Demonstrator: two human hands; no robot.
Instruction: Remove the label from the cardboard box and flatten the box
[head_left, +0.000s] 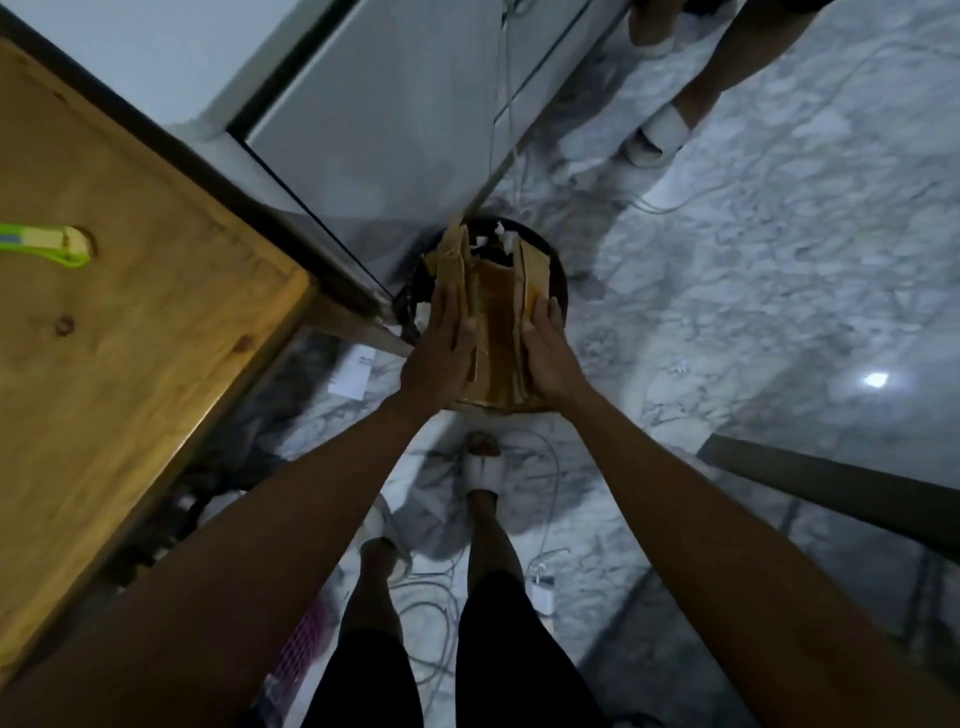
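A folded brown cardboard box (491, 317) stands on edge in the mouth of a round black bin (558, 275) on the floor. My left hand (441, 348) lies flat against its left flap, fingers together. My right hand (548, 353) presses on its right flap from the other side. The box is squeezed between both palms, its flaps bent upward. White scraps of paper (501, 234) show at the far rim inside the bin. I cannot see a label on the cardboard.
A wooden table (119, 322) fills the left side, with a green utility knife (47, 244) on it. White cables (540, 467) and a charger (543, 592) lie on the marble floor. Another person's sandalled feet (657, 132) stand at the top right. A white paper (353, 374) lies under the table's edge.
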